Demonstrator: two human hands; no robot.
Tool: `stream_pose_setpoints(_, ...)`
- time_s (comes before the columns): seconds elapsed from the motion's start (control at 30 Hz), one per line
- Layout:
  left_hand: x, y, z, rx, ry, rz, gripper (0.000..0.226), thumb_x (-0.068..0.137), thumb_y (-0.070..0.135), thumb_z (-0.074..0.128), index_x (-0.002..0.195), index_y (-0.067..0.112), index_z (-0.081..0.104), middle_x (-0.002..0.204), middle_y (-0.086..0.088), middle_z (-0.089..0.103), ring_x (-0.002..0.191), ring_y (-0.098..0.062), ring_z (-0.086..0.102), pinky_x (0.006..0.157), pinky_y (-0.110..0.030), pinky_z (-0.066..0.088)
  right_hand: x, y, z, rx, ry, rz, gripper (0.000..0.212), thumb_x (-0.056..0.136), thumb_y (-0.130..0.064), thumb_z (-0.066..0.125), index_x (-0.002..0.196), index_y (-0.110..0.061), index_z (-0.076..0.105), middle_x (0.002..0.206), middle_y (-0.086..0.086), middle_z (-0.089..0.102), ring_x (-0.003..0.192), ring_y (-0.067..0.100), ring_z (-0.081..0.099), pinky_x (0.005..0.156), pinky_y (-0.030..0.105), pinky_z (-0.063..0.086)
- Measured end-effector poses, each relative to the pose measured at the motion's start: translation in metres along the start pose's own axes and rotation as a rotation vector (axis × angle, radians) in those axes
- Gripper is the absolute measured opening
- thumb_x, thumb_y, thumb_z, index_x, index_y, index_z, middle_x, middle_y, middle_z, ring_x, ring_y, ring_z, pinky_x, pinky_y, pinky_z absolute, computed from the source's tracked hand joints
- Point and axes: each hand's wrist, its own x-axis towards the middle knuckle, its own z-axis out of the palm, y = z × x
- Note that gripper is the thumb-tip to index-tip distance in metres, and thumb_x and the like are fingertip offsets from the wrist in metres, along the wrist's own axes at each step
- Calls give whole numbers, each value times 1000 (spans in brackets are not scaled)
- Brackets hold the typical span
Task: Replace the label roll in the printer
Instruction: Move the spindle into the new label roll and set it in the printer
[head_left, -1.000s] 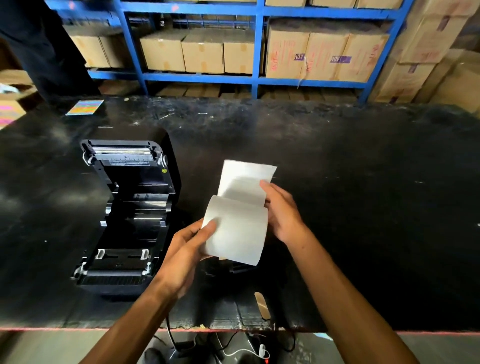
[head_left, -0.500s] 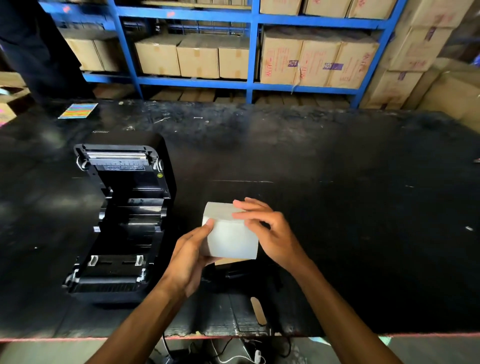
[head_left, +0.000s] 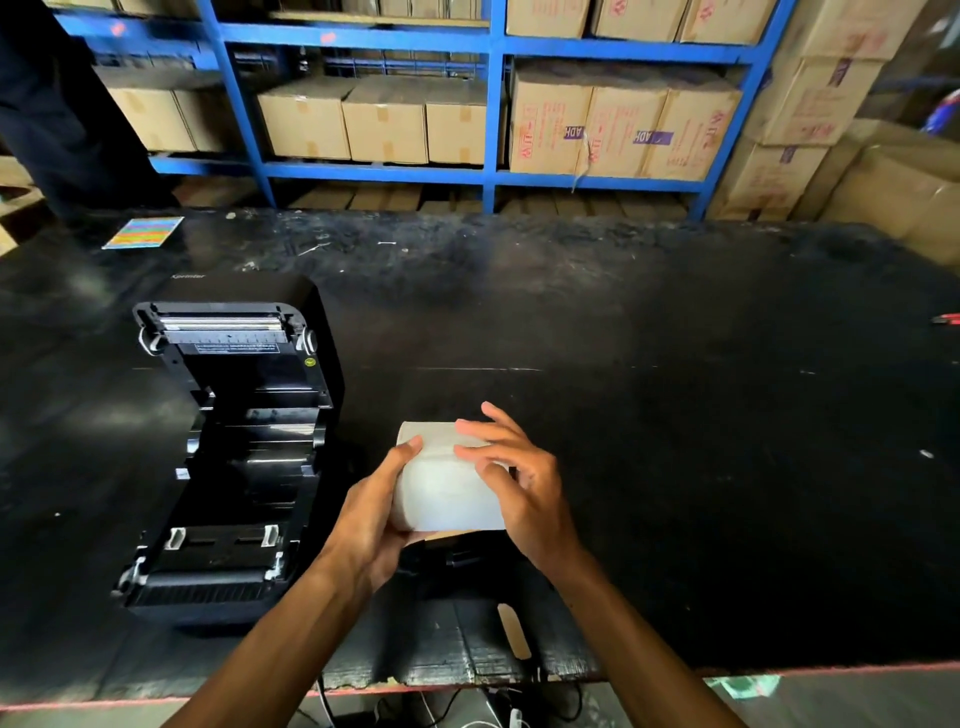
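Note:
A white label roll (head_left: 447, 488) is held just above the black table, near its front edge. My left hand (head_left: 371, 514) grips its left end, thumb on top. My right hand (head_left: 519, 478) lies over the roll's top and right side, fingers spread across the paper. The black label printer (head_left: 228, 447) stands to the left of the roll with its lid swung back and up. Its roll bay is in view and I see no roll in it. Both hands are apart from the printer.
The black table (head_left: 675, 441) spreads wide to the right. A coloured sticker sheet (head_left: 143, 232) lies at the far left. Blue shelving (head_left: 493, 176) with cardboard boxes stands behind. A small black object (head_left: 457, 558) sits under the roll. Cables (head_left: 467, 706) hang below the front edge.
The loose flap of labels that stood up from the roll a second ago has been wound down flat. My right hand has moved over the top of the roll.

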Motion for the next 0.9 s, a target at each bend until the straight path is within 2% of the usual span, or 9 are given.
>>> stream_pose_setpoints(0.1, 4, -2, -10, -25, 38, -2, 32, 76, 37, 72, 95, 13, 71, 79, -8, 79, 69, -22, 75, 52, -38, 58, 6, 12, -14, 135, 125, 162, 22, 86, -3, 52, 90, -2, 73, 114, 11, 69, 111, 12, 62, 93, 16, 46)
stream_pose_setpoints(0.17, 6, -2, -17, -22, 54, -5, 30, 77, 39, 71, 96, 15, 70, 79, -4, 79, 77, -23, 73, 61, -42, 61, 5, 33, -32, -74, 194, 330, 17, 89, -5, 57, 100, -6, 70, 114, 14, 69, 104, 16, 65, 88, 17, 49)
stream_pose_setpoints(0.27, 8, -1, -27, -32, 68, -12, 31, 78, 40, 70, 101, 17, 68, 95, -8, 76, 91, -27, 69, 82, -51, 57, -15, 72, -52, -498, 0, 723, 43, 86, -30, 65, 120, -4, 60, 125, 16, 61, 116, 28, 58, 96, 32, 46)
stream_pose_setpoints(0.33, 8, -1, -31, -54, 83, -23, 34, 78, 39, 70, 104, 17, 67, 107, -11, 71, 98, -30, 67, 86, -55, 55, -32, 89, -53, -655, -100, 850, 56, 81, -47, 64, 120, -7, 58, 126, 16, 59, 114, 30, 57, 94, 35, 47)
stream_pose_setpoints(0.47, 6, -4, -36, -113, 109, -41, 38, 80, 38, 68, 112, 17, 62, 118, -14, 65, 110, -35, 62, 83, -56, 55, -46, 97, -46, -776, -71, 843, 44, 80, -47, 64, 101, -8, 62, 108, 13, 64, 99, 30, 61, 79, 35, 50)
stream_pose_setpoints(0.6, 6, -10, -39, -155, 109, -62, 45, 81, 39, 66, 121, 18, 59, 119, -14, 64, 112, -36, 61, 84, -57, 54, -45, 94, -45, -570, -4, 872, 26, 83, -30, 67, 91, -6, 67, 94, 12, 70, 90, 26, 64, 79, 36, 51)
stream_pose_setpoints(0.67, 5, -13, -42, -186, 86, -82, 39, 82, 41, 64, 116, 22, 60, 114, -12, 66, 106, -36, 62, 85, -56, 54, -42, 90, -51, -487, 24, 850, 22, 82, -26, 68, 91, -6, 67, 89, 9, 69, 87, 23, 64, 78, 34, 50)
stream_pose_setpoints(0.77, 5, -17, -49, -268, 65, -97, 30, 80, 43, 63, 105, 26, 62, 108, -10, 67, 102, -35, 63, 85, -55, 53, -35, 81, -68, -371, 157, 816, 19, 82, -24, 70, 85, -6, 69, 83, 9, 69, 79, 21, 63, 71, 32, 49)
stream_pose_setpoints(0.9, 7, -17, -52, -322, 59, -98, 36, 75, 47, 67, 105, 27, 63, 109, -10, 69, 104, -37, 63, 81, -55, 56, -21, 64, -87, -194, 325, 783, 20, 84, -28, 67, 90, -9, 68, 83, 9, 69, 72, 19, 61, 63, 29, 47)
